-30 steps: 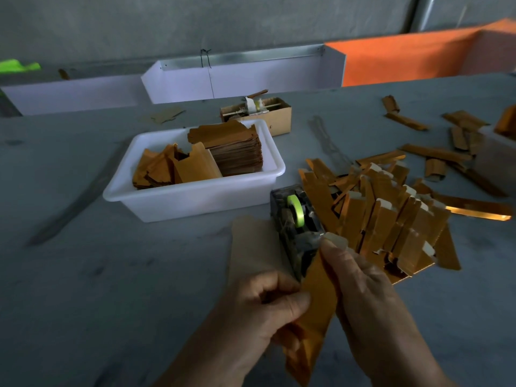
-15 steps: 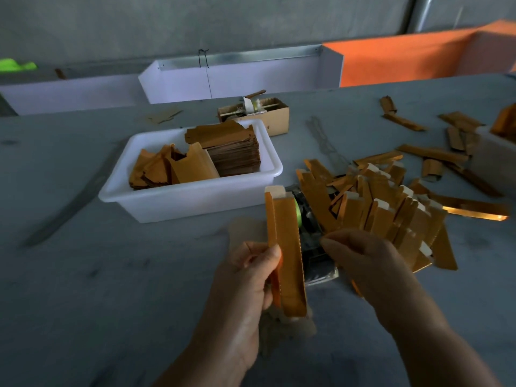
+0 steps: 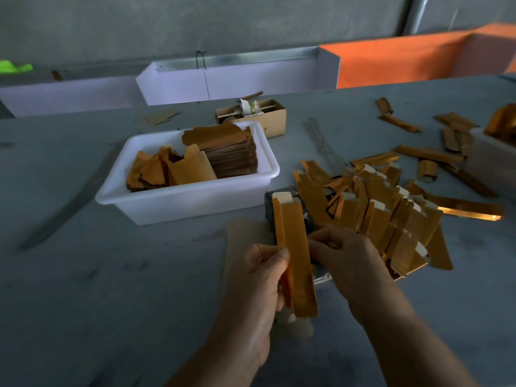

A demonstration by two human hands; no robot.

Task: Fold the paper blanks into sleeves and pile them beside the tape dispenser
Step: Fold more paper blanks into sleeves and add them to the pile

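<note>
A folded golden paper sleeve [image 3: 296,252] stands upright in front of me, pinched at its left edge by my left hand [image 3: 259,277]. My right hand [image 3: 349,261] touches the sleeve's right edge with closed fingertips. Behind the sleeve, mostly hidden, sits the dark tape dispenser [image 3: 269,203]. To its right lies a pile of folded sleeves [image 3: 391,216]. A white tub [image 3: 178,202] at the centre left holds flat paper blanks [image 3: 231,152] in a stack and some loose ones. A flat brown blank [image 3: 245,236] lies on the table under my hands.
A small cardboard box [image 3: 268,115] stands behind the tub. Loose golden strips and sleeves [image 3: 427,155] are scattered at the right. Another white tub [image 3: 491,160] sits at the right edge. White and orange bins [image 3: 251,79] line the far side of the grey table.
One second ago both hands pressed the sleeve low against the tape dispenser. Since then my left hand has lifted it upright, and my right hand has come back to its right edge.
</note>
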